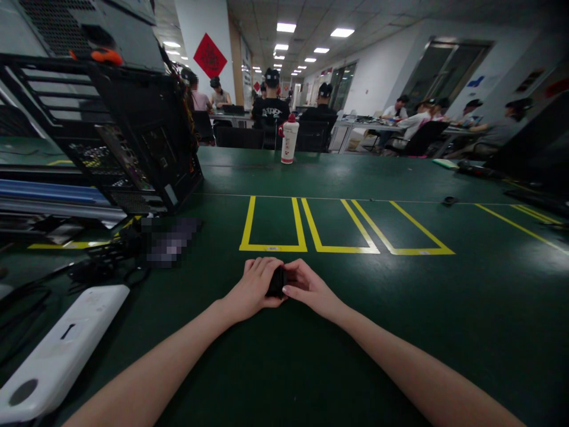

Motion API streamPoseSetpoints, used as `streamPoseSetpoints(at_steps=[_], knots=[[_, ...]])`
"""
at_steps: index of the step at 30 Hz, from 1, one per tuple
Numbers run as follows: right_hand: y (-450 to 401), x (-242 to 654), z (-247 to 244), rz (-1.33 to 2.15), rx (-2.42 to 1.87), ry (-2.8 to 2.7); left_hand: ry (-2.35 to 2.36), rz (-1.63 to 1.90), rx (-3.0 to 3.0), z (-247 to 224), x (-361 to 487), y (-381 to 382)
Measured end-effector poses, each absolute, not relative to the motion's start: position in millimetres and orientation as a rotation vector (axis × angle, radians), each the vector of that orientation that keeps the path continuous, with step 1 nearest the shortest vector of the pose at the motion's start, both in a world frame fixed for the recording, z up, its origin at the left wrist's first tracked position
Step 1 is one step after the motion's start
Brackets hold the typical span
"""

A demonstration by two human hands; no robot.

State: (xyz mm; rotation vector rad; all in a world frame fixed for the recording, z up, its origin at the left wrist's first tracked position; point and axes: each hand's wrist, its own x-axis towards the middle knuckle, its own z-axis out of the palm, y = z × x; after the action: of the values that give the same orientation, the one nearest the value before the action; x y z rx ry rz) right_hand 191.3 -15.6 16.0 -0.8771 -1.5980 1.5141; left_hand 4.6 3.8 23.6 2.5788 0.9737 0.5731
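Note:
Between my two hands sits a small black box-like object (276, 282), low over the green table (293, 356). My left hand (255, 286) wraps around its left side, fingers over the top and thumb along the near side. From the right, my right hand (307, 287) grips its edge, with the thumb in front and the fingers bent behind. Most of the object is covered by my fingers, so its exact kind cannot be made out. Beyond my hands, yellow tape (273, 248) marks several open-backed rectangles on the table.
At the left stand an open black computer case (146, 136), dark cables (100, 261) and a long white device (66, 350). A white bottle with a red lid (290, 141) stands at the far edge. A small black ring-shaped item (450, 201) lies right. Several people sit at tables beyond.

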Motion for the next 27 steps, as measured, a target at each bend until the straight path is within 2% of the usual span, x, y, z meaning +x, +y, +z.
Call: streamPoseSetpoints(at_steps=[27], knots=[[-18.0, 187.6, 17.1, 1.452, -0.988, -1.545, 0.975, 0.595, 2.559, 26.3, 4.7, 2.9]])
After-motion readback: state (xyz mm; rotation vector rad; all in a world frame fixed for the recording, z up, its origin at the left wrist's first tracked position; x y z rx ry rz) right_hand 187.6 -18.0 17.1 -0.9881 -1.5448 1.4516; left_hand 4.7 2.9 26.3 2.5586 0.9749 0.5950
